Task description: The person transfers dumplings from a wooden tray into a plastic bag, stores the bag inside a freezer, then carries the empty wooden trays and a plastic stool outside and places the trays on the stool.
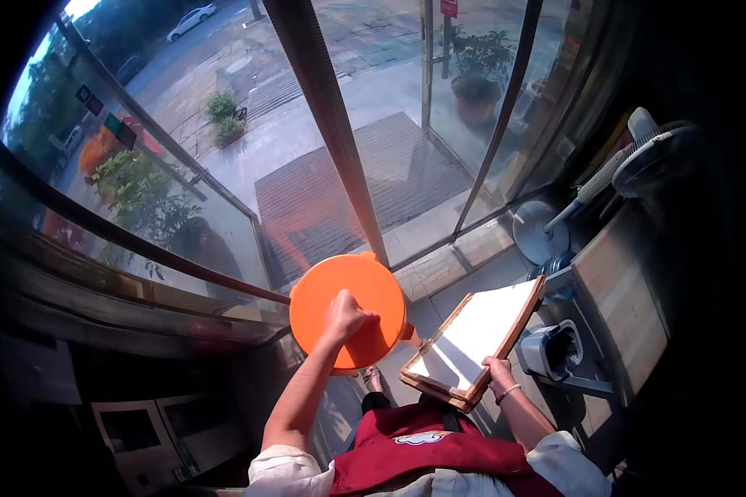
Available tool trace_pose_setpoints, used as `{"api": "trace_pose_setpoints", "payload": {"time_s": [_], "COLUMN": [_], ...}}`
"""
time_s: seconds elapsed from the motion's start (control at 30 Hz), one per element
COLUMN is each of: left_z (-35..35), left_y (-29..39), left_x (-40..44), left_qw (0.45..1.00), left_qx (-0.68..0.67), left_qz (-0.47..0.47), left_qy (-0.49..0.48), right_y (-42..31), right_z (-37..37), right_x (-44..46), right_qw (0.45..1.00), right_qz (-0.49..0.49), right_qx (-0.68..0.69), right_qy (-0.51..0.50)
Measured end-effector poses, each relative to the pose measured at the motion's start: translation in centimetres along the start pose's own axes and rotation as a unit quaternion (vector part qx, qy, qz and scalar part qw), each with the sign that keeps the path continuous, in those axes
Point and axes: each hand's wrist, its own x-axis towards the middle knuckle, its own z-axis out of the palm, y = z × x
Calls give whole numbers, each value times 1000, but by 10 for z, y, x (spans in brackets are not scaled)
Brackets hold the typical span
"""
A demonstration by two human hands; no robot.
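Note:
An orange plastic stool (317,291) with a round seat is in front of me, close to the glass door. My left hand (348,317) is closed at the middle of its seat, fingertips hidden from above. In my right hand (499,375) is the lower right edge of a wooden-framed board (477,331) with a bright white face. The board is tilted, and a second wooden edge shows beneath it. The stool and the board are side by side, with a narrow gap between them.
Glass doors (331,108) with dark frames stand ahead, a ribbed mat (331,186) beyond them. To the right are a fan (651,157), a bin (555,348) and a wooden tabletop (626,286). Dark cabinets (170,431) line the lower left. Potted plants (477,74) stand outside.

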Motion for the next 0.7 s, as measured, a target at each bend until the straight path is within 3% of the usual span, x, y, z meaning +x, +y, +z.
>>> {"api": "trace_pose_setpoints", "payload": {"time_s": [0.13,0.2,0.37,0.5,0.53,0.57,0.63,0.7], "left_z": [2,-16,-57,-120,-151,-177,-197,-225], "left_y": [55,80,75,24,13,4,-43,-89], "left_x": [67,104,192,267,275,287,338,392], "left_qw": [994,996,992,995,991,996,987,976], "left_qx": [-59,-34,-53,-48,-95,-69,-114,-193], "left_qz": [84,72,100,92,70,36,110,81], "left_qy": [-27,-50,-56,-14,-60,-42,42,55], "right_y": [-7,-20,-41,-72,-78,-80,-104,-128], "right_z": [7,23,101,200,223,245,293,340], "right_x": [19,17,43,56,56,52,56,53], "right_qw": [999,997,985,986,990,992,993,996], "right_qz": [18,53,83,45,60,78,68,68], "right_qx": [39,58,150,148,119,94,90,51], "right_qy": [12,14,-11,-56,-48,-38,-28,-11]}}
